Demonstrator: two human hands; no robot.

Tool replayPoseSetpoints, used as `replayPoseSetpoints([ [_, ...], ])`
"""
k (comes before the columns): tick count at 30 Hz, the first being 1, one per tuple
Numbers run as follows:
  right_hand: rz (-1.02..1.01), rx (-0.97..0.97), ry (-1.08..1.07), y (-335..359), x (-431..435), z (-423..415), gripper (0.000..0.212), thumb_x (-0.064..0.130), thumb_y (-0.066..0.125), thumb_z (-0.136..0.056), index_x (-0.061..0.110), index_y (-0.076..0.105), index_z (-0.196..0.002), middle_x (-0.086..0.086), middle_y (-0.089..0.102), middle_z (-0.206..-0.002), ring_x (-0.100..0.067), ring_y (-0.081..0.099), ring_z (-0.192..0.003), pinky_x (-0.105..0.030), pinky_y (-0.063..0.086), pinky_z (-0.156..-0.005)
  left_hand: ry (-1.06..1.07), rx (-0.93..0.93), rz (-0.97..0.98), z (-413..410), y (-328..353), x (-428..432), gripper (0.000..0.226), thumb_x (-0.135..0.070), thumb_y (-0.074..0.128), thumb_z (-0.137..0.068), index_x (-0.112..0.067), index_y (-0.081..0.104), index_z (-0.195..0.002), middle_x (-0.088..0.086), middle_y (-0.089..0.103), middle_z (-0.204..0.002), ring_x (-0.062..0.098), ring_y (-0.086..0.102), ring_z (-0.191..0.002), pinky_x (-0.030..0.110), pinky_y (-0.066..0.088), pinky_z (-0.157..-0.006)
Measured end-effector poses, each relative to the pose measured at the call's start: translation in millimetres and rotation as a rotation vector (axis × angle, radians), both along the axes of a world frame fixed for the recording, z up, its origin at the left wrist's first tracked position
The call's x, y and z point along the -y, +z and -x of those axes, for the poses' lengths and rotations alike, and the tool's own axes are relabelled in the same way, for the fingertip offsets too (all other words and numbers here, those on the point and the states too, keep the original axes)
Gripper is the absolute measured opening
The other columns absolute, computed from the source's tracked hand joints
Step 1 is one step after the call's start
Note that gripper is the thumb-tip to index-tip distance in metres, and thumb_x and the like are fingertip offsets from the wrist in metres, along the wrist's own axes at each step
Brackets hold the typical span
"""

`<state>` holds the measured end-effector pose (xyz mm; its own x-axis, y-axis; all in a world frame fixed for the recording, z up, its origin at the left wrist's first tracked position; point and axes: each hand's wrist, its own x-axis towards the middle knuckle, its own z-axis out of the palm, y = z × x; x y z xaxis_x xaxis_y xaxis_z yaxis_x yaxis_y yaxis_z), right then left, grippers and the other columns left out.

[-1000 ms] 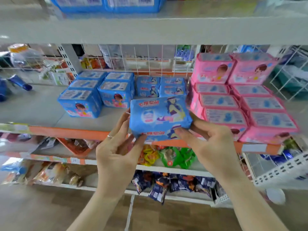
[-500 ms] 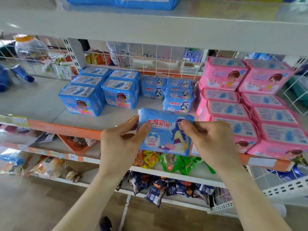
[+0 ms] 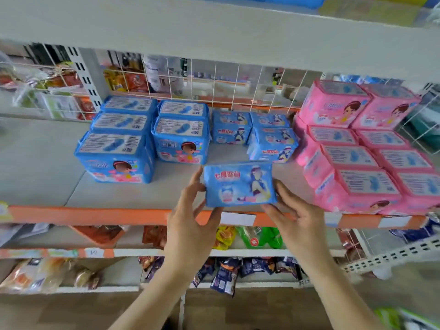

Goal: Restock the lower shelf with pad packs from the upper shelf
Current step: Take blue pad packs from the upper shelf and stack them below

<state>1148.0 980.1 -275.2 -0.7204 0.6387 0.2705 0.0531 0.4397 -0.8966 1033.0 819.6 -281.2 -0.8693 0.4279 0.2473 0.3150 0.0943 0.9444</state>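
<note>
The left hand [image 3: 190, 225] and right hand [image 3: 297, 222] pinch the blue pack [image 3: 239, 184] by its ends. It stretches left to right, picture facing out.

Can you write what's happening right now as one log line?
left hand: holds blue pad pack | right hand: holds same pack | place: front of orange-edged shelf | neighbours: blue packs behind, pink packs right
</note>
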Motion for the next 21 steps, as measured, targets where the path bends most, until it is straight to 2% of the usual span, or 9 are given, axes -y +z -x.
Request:
replayPoseSetpoints([
  [2,0.007,0.013,-0.032,-8,11,5,0.046,0.071,0.067,-0.076,0.065,0.057,-0.12,0.028,0.07,-0.113,-0.002,0.071,-0.09,-0.03,0.058,-0.089,-0.008,0.0,-0.003,7,-14,4,0.054,0.004,0.074,-0.084,-0.038,0.054,-0.111,-0.016,0.058,-0.14,-0.016,0.059,-0.11,0.012,0.052,-0.088],
  [6,-0.044,0.026,-0.119,-17,20,19,0.049,0.057,0.067,-0.084,0.056,0.054,-0.131,0.007,0.07,-0.123,-0.014,0.068,-0.112,-0.041,0.055,-0.097,-0.037,0.035,-0.017,28,-31,6,0.052,-0.003,0.076,-0.084,-0.03,0.055,-0.124,-0.042,0.061,-0.115,-0.015,0.063,-0.102,0.013,0.054,-0.086],
  [7,-0.022,0.029,-0.133,-19,19,24,0.049,0.049,0.069,-0.086,0.051,0.055,-0.133,0.008,0.07,-0.123,-0.015,0.067,-0.115,-0.04,0.054,-0.098,-0.051,0.045,-0.015,32,-31,4,0.05,-0.006,0.076,-0.085,-0.028,0.057,-0.126,-0.041,0.063,-0.113,-0.014,0.064,-0.101,0.011,0.054,-0.084],
  [9,0.022,0.044,-0.151,-25,13,33,0.05,0.029,0.072,-0.09,0.04,0.056,-0.135,0.016,0.071,-0.119,-0.009,0.067,-0.114,-0.033,0.054,-0.096,-0.083,0.074,0.011,39,-31,-2,0.048,-0.013,0.075,-0.088,-0.025,0.059,-0.132,-0.026,0.065,-0.122,-0.01,0.066,-0.103,0.012,0.054,-0.085],
  [10,0.031,0.062,-0.16,-27,9,37,0.051,0.019,0.071,-0.09,0.035,0.055,-0.136,0.019,0.07,-0.117,-0.004,0.067,-0.111,-0.027,0.054,-0.094,-0.099,0.086,0.043,42,-31,-7,0.048,-0.017,0.074,-0.09,-0.024,0.058,-0.135,-0.018,0.066,-0.126,-0.006,0.066,-0.105,0.017,0.055,-0.088],
  [12,0.032,0.102,-0.171,-29,-4,48,0.052,0.007,0.069,-0.091,0.023,0.056,-0.138,0.012,0.071,-0.117,0.004,0.066,-0.107,-0.016,0.052,-0.092,-0.12,0.121,0.11,49,-33,-19,0.049,-0.026,0.071,-0.092,-0.027,0.055,-0.138,-0.012,0.065,-0.125,0.005,0.066,-0.113,0.034,0.056,-0.096],
  [14,0.021,0.143,-0.161,-35,-21,61,0.052,0.004,0.07,-0.09,0.013,0.057,-0.14,0.005,0.071,-0.118,0.007,0.065,-0.106,-0.015,0.051,-0.092,-0.127,0.111,0.166,58,-37,-36,0.047,-0.029,0.07,-0.093,-0.029,0.054,-0.136,-0.011,0.067,-0.119,0.014,0.065,-0.117,0.044,0.056,-0.097],
  [18,-0.069,0.166,-0.125,-56,-55,88,0.049,0.007,0.076,-0.085,0.007,0.063,-0.132,0.006,0.07,-0.112,0.016,0.062,-0.094,-0.015,0.053,-0.09,-0.049,0.007,0.294,82,-46,-70,0.046,-0.025,0.074,-0.089,-0.019,0.055,-0.129,0.005,0.072,-0.116,0.028,0.068,-0.107,0.049,0.059,-0.087],
  [21,-0.13,0.142,-0.097,-64,-75,101,0.044,0.016,0.077,-0.085,0.011,0.066,-0.127,0.004,0.072,-0.111,-0.001,0.067,-0.101,-0.03,0.056,-0.093,0.0,-0.015,0.321,90,-48,-85,0.047,-0.022,0.074,-0.089,-0.017,0.053,-0.132,0.008,0.071,-0.118,0.028,0.069,-0.106,0.048,0.059,-0.087],
])
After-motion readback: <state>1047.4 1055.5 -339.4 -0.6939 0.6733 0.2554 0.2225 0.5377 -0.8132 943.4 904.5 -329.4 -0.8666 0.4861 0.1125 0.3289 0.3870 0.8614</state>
